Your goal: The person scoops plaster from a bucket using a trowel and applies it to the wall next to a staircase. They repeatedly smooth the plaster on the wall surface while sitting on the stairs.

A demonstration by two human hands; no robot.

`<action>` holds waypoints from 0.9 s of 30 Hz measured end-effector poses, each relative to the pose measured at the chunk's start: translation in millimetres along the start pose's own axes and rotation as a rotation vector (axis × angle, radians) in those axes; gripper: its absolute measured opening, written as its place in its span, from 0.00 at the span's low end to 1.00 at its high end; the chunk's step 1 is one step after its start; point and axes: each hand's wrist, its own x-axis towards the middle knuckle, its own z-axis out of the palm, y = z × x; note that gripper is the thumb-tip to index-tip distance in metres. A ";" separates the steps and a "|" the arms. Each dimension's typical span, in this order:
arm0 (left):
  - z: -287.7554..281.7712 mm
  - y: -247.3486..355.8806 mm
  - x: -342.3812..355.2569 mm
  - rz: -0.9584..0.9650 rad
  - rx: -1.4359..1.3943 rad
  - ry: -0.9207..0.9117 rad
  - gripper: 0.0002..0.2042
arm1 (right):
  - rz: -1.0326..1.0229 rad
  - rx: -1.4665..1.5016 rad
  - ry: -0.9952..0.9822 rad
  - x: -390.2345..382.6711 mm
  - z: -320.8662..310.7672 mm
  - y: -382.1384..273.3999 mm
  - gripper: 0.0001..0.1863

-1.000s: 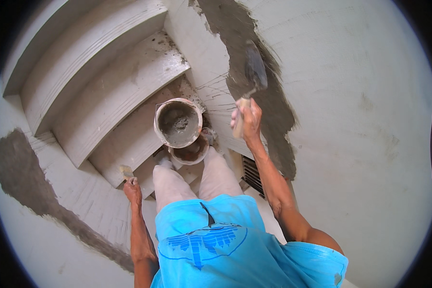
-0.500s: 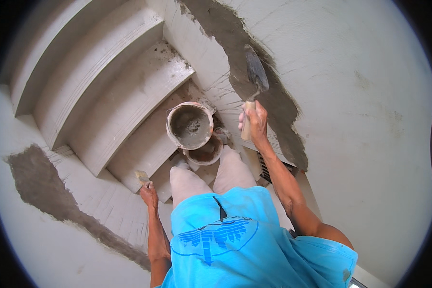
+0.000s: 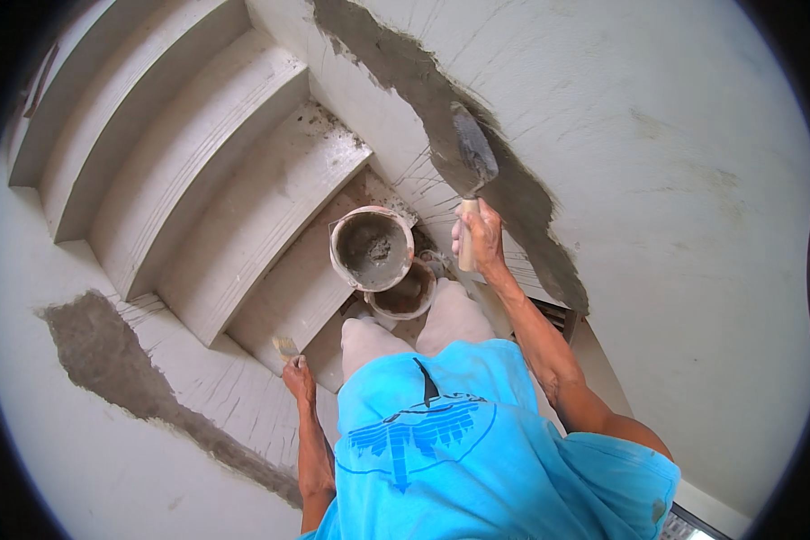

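My right hand [image 3: 484,236] is closed round the wooden handle of a trowel [image 3: 474,148]. Its metal blade lies against, or very close to, the dark strip of wet mortar [image 3: 524,202] on the right wall. In my left hand [image 3: 299,380], low beside the stairs, is a paintbrush [image 3: 285,348] with its pale bristles pointing up and away from me. Between the hands, in front of my legs, stands a bucket [image 3: 372,247] of grey mortar. A second bucket [image 3: 405,292], partly hidden by the first, holds something brownish.
Curved pale stairs [image 3: 243,193] rise toward the far left, with crumbs of mortar at their right end. Another dark mortar patch [image 3: 108,351] runs along the left wall. A dark slatted grate [image 3: 558,317] sits behind my right forearm.
The whole view has shifted, so stairs and buckets sit further right and lower. The trowel blade has moved slightly down along the mortar strip. Both hands keep their holds.
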 end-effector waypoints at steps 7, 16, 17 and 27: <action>-2.2 -8.1 -2.8 0.061 -0.033 0.055 0.17 | -0.095 -0.166 -0.059 46.5 16.7 -29.5 0.14; -9.3 -14.8 -10.8 0.014 -0.035 0.059 0.20 | -0.146 -0.140 0.048 11.6 3.2 -20.0 0.13; -7.2 -17.7 -11.0 0.005 -0.023 0.052 0.19 | -0.150 -0.166 0.030 11.5 4.6 -20.3 0.13; -6.8 -0.1 -9.3 0.059 -0.058 0.132 0.17 | -0.181 -0.122 -0.018 48.3 -2.8 -25.8 0.14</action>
